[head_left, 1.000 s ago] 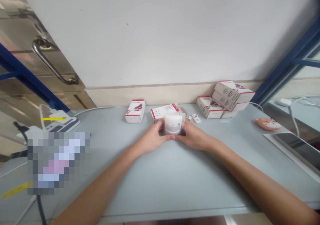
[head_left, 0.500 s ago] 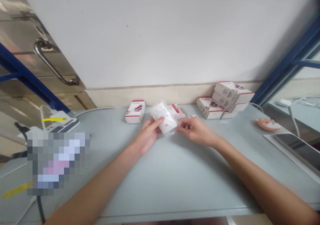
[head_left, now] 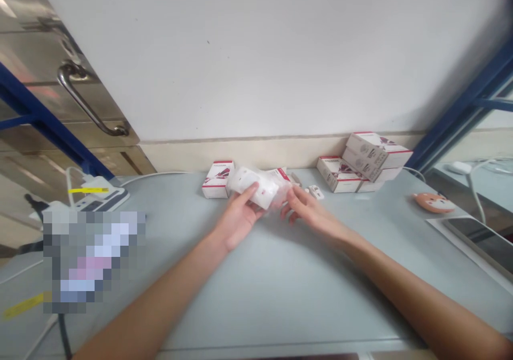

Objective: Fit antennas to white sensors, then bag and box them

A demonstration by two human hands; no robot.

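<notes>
Two hands, left [head_left: 238,222], right [head_left: 313,214], on bagged white unit [head_left: 256,186] (print unreadable)

- The left hand [head_left: 238,220] grips a clear plastic bag [head_left: 280,195] around a white cylindrical plastic device [head_left: 254,182], its thumb lying across the bag.
- The right hand [head_left: 312,211] has its fingers spread, their tips [head_left: 290,204] at the bag's right end.
- Behind both hands, a white-and-red cardboard box [head_left: 217,179] stands on a pale grey-blue desk [head_left: 280,296].
- A stack of matching white-and-red boxes [head_left: 371,157] sits further right, with a small white plastic piece [head_left: 316,192] just beside it.
- An orange fox-faced ornament [head_left: 435,202] lies right of the stack.
</notes>
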